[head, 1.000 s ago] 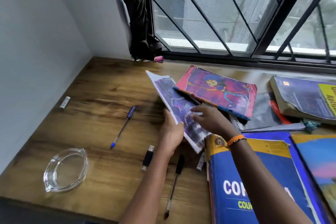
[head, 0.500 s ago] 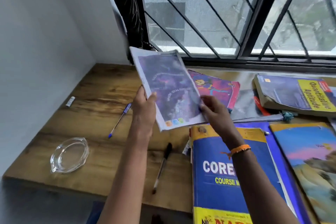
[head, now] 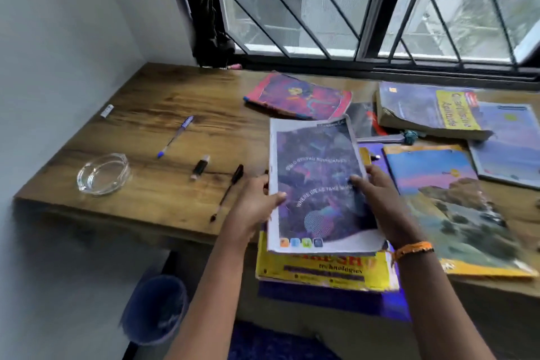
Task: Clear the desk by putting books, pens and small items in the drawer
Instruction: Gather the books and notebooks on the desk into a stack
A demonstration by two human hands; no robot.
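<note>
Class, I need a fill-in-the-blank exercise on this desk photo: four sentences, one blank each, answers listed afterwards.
1. Both hands hold the purple notebook over a book with a ____ cover.
2. The glass ashtray sits near the desk's ____ edge.
3. The right hand wears an ____ wristband.
4. The left hand is nearest the ____ pen.

Answers: yellow; left; orange; black

Both forearms reach up from bottom of frame. Left hand [head: 253, 207] and right hand [head: 377, 199] each pinching, thumbs uppermost, centre frame.
</note>
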